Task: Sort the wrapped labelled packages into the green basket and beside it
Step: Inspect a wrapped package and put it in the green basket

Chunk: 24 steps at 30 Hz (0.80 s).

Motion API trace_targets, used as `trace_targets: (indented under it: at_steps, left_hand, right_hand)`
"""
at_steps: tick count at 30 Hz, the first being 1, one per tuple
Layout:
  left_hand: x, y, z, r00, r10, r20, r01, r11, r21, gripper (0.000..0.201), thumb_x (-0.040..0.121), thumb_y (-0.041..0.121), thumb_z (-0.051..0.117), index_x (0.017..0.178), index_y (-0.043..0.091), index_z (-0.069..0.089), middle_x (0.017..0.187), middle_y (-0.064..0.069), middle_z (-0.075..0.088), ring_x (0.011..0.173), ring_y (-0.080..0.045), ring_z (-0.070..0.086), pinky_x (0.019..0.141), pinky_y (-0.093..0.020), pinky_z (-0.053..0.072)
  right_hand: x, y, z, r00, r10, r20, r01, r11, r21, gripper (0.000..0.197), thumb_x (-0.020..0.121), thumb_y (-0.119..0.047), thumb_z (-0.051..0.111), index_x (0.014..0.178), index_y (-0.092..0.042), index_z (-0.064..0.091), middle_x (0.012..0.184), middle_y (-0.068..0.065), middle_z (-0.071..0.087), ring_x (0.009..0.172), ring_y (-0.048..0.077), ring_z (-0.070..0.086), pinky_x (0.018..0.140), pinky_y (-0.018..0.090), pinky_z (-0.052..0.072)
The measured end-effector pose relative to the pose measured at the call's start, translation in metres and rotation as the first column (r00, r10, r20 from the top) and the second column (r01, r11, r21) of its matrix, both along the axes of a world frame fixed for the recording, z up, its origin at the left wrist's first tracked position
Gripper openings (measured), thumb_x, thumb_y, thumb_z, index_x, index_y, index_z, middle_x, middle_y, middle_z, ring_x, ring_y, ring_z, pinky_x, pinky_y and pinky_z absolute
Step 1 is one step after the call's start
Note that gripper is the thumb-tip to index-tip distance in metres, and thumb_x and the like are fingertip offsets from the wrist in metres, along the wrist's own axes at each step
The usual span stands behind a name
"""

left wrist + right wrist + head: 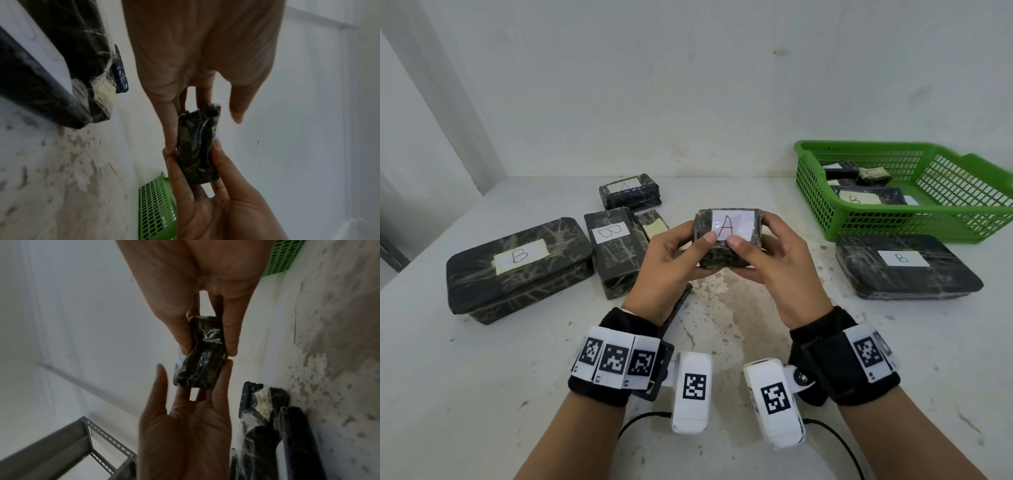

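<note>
Nearest to me, both wrists carry their camera bands, and just ahead of them my left hand [671, 253] and right hand [777, 260] hold one small wrapped package [727, 240] between them, lifted clear of the table [722, 342]. Each hand grasps an end of it, thumbs laid on the white label where a red A faces up, fingers curled underneath; the wrist views show the same pinch from the side, thumb on one face and fingertips on the other. The step in hand, as I judge it, is reading that letter and deciding where this one goes, so I want the label kept flat toward my eyes and my thumbs off the letter itself (the plastic film looks slick and glossy, so a light pinch could let it slide). Once decided, I would pass it fully into the right hand, since the destination lies on that side, and let the left one go only when the right grip is firm. Farther out on the left wait a large package marked B [520, 263], a narrower B package [613, 250] and, behind them, another A package [630, 192]. To the right a big B package [904, 267] lies just beside the green basket [893, 226], which already holds several wrapped packages, one showing a B; I cannot tell from this which letter belongs where, so I would check before setting it down gently.
</note>
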<state>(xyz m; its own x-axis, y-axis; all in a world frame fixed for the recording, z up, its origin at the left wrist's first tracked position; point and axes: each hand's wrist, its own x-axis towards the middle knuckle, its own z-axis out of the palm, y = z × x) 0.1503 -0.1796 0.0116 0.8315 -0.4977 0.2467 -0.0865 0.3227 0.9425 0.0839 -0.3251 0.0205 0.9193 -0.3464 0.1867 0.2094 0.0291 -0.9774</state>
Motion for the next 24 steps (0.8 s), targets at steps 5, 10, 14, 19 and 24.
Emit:
trace_targets:
  at_steps: [5,10,14,19,24]
  left_hand:
    - [0.0017,-0.0005,-0.0010,0.999,0.040,0.008,-0.041,0.999,0.023,0.015,0.098,0.008,0.056,0.106,0.007,0.068,0.100,-0.011,0.073,0.099,-0.028,0.071,0.082,-0.038,0.060]
    - [-0.0040,-0.0016,0.0039,1.000,-0.011,-0.020,0.011,1.000,-0.006,0.020,0.096,0.019,0.058,0.107,0.006,0.069,0.099,-0.009,0.073,0.096,-0.023,0.071,0.079,-0.035,0.059]
    - [-0.0012,-0.0025,0.0011,0.997,0.073,-0.004,-0.073,0.997,0.008,0.022,0.095,0.012,0.054,0.110,0.000,0.067,0.102,-0.014,0.072,0.096,-0.026,0.072,0.076,-0.035,0.060]
    - [-0.0008,0.0001,0.0034,0.999,0.044,-0.031,-0.043,0.999,0.030,0.017,0.097,0.019,0.058,0.104,0.009,0.069,0.099,-0.010,0.072,0.097,-0.025,0.071,0.082,-0.041,0.060]
    - [-0.0050,-0.0039,0.0046,0.996,0.082,-0.034,-0.081,0.996,0.038,0.024,0.096,0.029,0.057,0.092,0.007,0.068,0.091,-0.015,0.068,0.090,-0.026,0.069,0.085,-0.051,0.058]
  right_hand:
    - [0.0017,0.0007,0.0014,0.999,0.019,-0.042,-0.017,0.998,0.064,0.032,0.094,-0.020,0.064,0.126,-0.018,0.060,0.110,0.009,0.073,0.101,0.020,0.071,0.083,0.036,0.060]
    - [-0.0008,-0.0035,0.0043,1.000,-0.008,0.000,0.008,0.997,0.073,0.027,0.096,-0.014,0.060,0.122,-0.011,0.063,0.103,0.011,0.075,0.096,0.024,0.072,0.080,0.038,0.061]
    - [0.0005,-0.0028,0.0032,1.000,0.016,-0.013,-0.016,0.998,0.053,0.026,0.095,-0.016,0.061,0.120,-0.012,0.062,0.104,0.010,0.073,0.097,0.023,0.072,0.083,0.040,0.060]
    - [0.0005,-0.0037,0.0054,1.000,0.005,-0.020,-0.003,0.997,0.073,0.026,0.091,-0.033,0.062,0.109,-0.014,0.065,0.096,0.008,0.074,0.092,0.022,0.073,0.079,0.039,0.061]
    - [0.0010,-0.0046,0.0039,1.000,-0.002,-0.008,0.003,0.999,0.039,0.018,0.095,-0.019,0.061,0.109,-0.007,0.065,0.099,0.016,0.071,0.090,0.024,0.071,0.076,0.039,0.061]
